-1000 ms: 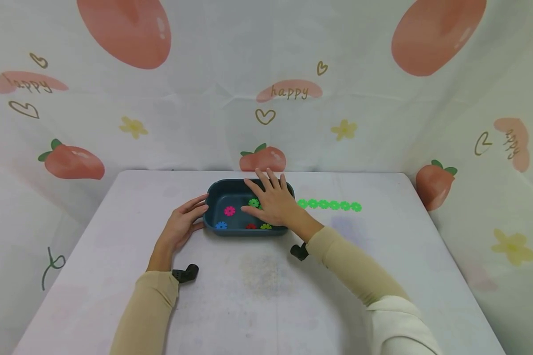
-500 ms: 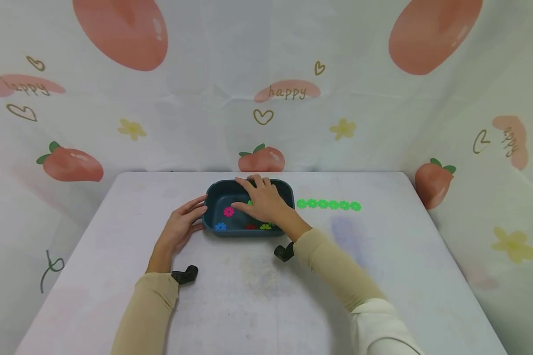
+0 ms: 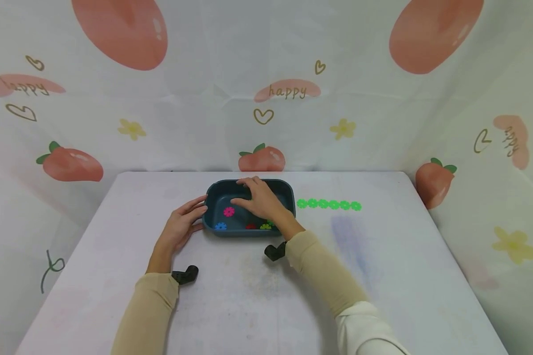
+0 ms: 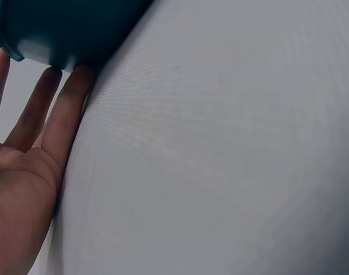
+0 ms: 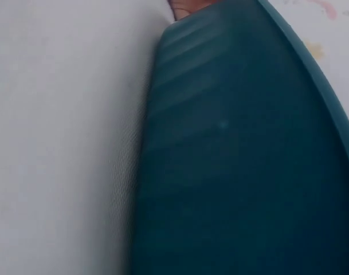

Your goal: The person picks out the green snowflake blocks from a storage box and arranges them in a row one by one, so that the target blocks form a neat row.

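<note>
A dark teal rectangular box (image 3: pixel 217 195) stands on the table, holding several flower-shaped plastic discs. Pink (image 3: pixel 228 211), blue (image 3: pixel 220 226), red (image 3: pixel 250 227) and yellow-green discs (image 3: pixel 265 227) show inside it. My left hand (image 3: pixel 180 228) touches the box's left end; in the left wrist view its fairly straight fingertips (image 4: pixel 79 77) press the outer wall. Over the inside of the box is my right hand (image 3: pixel 265 201), thumb and forefinger spread apart, nothing visible between them. Its palm hides part of the box floor. The right wrist view is filled by the box's side (image 5: pixel 220 143).
A straight row of bright green flower discs (image 3: pixel 328 204) lies right of the box on the white table (image 3: pixel 231 305). A patterned cloth (image 3: pixel 204 98) hangs behind the table. Black wrist cameras sit at the left wrist (image 3: pixel 185 274) and right wrist (image 3: pixel 275 252).
My right hand has moved left and lower over the box, its fingers drawing in from a wide spread. A green disc beside the pink one is now hidden. The left hand stays put.
</note>
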Demonstrator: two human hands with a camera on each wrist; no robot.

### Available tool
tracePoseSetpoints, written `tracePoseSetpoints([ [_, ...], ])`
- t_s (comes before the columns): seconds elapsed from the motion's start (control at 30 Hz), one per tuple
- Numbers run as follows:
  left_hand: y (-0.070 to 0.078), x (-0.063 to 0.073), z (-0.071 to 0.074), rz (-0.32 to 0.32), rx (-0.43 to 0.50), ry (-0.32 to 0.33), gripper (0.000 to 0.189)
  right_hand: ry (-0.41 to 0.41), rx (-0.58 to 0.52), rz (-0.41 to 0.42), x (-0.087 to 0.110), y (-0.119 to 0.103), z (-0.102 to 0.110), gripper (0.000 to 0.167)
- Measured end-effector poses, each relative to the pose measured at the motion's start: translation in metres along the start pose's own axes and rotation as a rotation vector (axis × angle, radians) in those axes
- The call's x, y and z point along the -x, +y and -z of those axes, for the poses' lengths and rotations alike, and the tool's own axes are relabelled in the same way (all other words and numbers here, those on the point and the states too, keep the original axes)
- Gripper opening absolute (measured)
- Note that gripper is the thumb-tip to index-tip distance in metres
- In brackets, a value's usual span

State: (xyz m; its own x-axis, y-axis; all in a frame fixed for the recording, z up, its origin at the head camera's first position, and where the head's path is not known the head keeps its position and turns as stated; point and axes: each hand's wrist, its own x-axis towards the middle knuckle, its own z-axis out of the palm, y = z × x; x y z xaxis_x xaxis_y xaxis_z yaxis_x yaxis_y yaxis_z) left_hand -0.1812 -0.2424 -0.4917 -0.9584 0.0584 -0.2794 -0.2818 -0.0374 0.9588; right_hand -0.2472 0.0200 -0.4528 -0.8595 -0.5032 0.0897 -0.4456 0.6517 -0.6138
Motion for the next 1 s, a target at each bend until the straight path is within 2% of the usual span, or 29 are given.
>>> tracePoseSetpoints([
  [0.17,-0.002,-0.001,0.001,-0.003,0.013,0.007,0.062,-0.039,-0.098,-0.001,-0.002,0.004,-0.004,0.063],
  [0.33,-0.001,0.0,0.001,-0.017,0.024,0.01,0.061,-0.032,-0.159,-0.013,-0.003,0.008,-0.007,0.063],
  [0.57,0.0,-0.002,0.001,-0.005,0.02,0.015,0.061,-0.036,-0.207,-0.104,-0.002,0.014,-0.007,0.06],
  [0.7,0.003,0.0,0.0,0.004,0.023,0.015,0.059,-0.032,-0.198,-0.141,-0.003,0.016,-0.006,0.055],
  [1.0,0.018,0.014,-0.008,0.012,0.017,-0.005,0.06,-0.046,-0.118,-0.154,-0.001,0.018,-0.006,0.047],
])
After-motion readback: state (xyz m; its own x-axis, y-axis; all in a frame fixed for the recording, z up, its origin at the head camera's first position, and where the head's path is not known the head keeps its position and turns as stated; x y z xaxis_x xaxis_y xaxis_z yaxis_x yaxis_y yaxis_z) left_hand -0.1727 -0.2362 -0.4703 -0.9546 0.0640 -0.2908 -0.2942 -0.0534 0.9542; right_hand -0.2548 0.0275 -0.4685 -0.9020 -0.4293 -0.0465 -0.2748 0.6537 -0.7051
